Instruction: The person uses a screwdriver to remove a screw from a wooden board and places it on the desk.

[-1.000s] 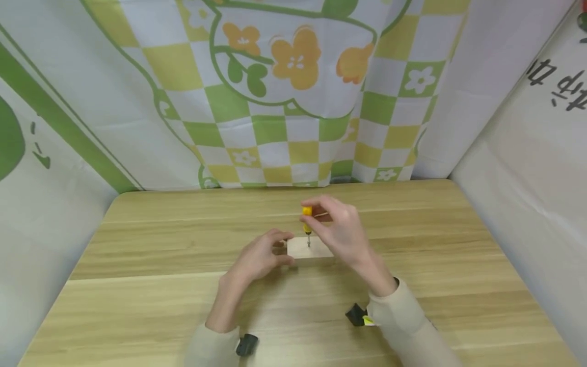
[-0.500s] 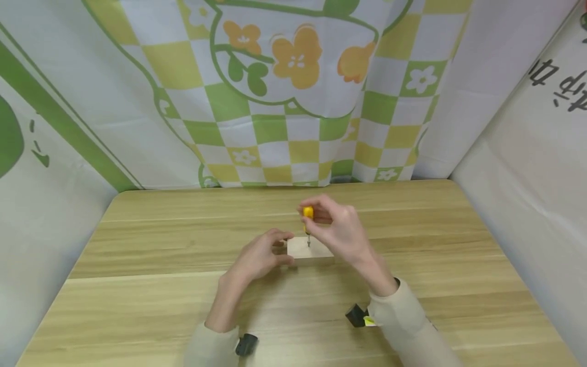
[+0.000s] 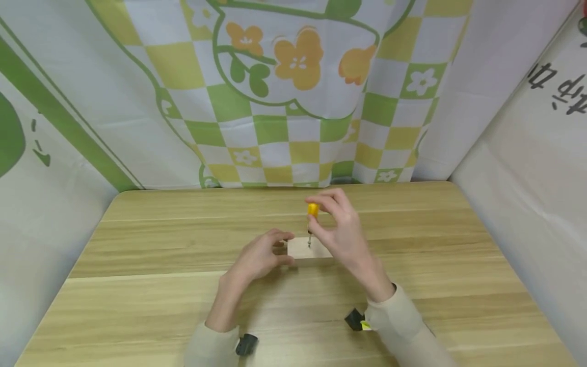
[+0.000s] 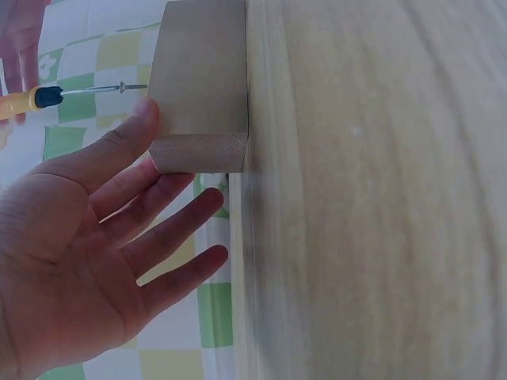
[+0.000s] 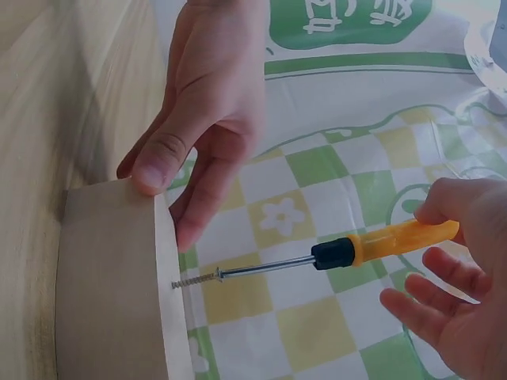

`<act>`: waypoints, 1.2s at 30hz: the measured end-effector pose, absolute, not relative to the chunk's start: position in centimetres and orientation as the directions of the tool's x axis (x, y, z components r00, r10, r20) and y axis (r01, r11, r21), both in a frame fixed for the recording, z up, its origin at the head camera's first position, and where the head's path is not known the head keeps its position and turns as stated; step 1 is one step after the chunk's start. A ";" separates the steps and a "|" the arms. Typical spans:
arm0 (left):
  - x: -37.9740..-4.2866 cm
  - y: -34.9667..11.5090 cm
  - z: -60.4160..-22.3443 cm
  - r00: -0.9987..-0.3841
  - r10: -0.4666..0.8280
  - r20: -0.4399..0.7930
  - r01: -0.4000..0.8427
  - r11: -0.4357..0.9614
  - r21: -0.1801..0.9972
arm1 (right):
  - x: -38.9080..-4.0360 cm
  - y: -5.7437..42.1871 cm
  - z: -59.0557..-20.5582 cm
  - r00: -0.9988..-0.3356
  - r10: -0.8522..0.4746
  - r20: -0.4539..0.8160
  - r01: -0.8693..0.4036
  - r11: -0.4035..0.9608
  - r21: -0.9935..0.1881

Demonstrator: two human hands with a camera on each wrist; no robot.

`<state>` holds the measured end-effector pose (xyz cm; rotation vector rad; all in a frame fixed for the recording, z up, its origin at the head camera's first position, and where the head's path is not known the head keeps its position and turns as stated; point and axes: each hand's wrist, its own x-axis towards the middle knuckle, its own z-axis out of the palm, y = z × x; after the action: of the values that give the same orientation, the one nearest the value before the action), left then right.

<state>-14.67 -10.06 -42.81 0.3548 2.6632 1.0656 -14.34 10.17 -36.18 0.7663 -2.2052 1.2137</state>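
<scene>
A pale wooden block [image 3: 300, 248] lies on the table, with a screw [image 5: 196, 280] standing partly sunk in its top face. My left hand [image 3: 260, 256] grips the block's left end between thumb and fingers; in the left wrist view its lower fingers spread free of the wood. Above the block, my right hand [image 3: 344, 232] pinches the yellow handle of a screwdriver [image 5: 400, 240] between thumb and fingers. The screwdriver's steel shaft [image 5: 269, 266] meets the screw head, tilted slightly in the head view. Other fingers of the right hand hang off the handle.
The wood-grain table [image 3: 160, 316] stretches around the block. A checked, flowered curtain [image 3: 270, 127] hangs behind its back edge, with white sheets at both sides. Black wrist-worn pieces [image 3: 246, 345] show at both sleeves.
My right hand has shifted slightly right and its fingers have turned and opened out on the handle. The screwdriver's top leans more to the right. Left hand and block stay put.
</scene>
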 end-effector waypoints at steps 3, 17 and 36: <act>-14.7 -10.1 -42.8 -0.939 0.316 -0.132 0.140 0.707 0.693 | -14.3 10.1 -36.3 -0.687 -0.218 0.694 -0.696 0.472 -0.541; -14.6 -10.1 -42.8 -0.940 0.315 -0.130 0.137 0.699 0.702 | -14.5 9.8 -36.9 -0.698 -0.222 0.681 -0.702 0.398 -0.590; -14.5 -9.9 -42.6 -0.937 0.322 -0.133 0.142 0.701 0.699 | -14.1 9.3 -36.6 -0.706 -0.219 0.673 -0.689 0.430 -0.583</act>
<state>-14.51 -9.91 -42.59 0.3706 2.6655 1.0643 -14.11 9.29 -36.64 0.7643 -2.1806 1.2281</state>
